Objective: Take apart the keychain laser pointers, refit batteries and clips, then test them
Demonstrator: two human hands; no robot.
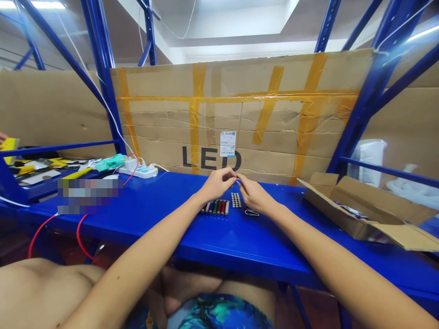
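Note:
My left hand and my right hand meet above the blue table, fingertips pinched close together. Between them shows a small pale sliver of something too small to name. Just below the left hand lies a row of several short metal tubes in silver, green, red and dark colours. To the right of that row sit several small round silver pieces like button cells, set out in a grid. Beside them, under my right hand, is a shiny metal clip, partly hidden.
An open cardboard box with metal and blue items stands on the right. At the left are a white power strip, red cables and a heap of yellow-and-black items. A taped cardboard wall closes the back between blue posts.

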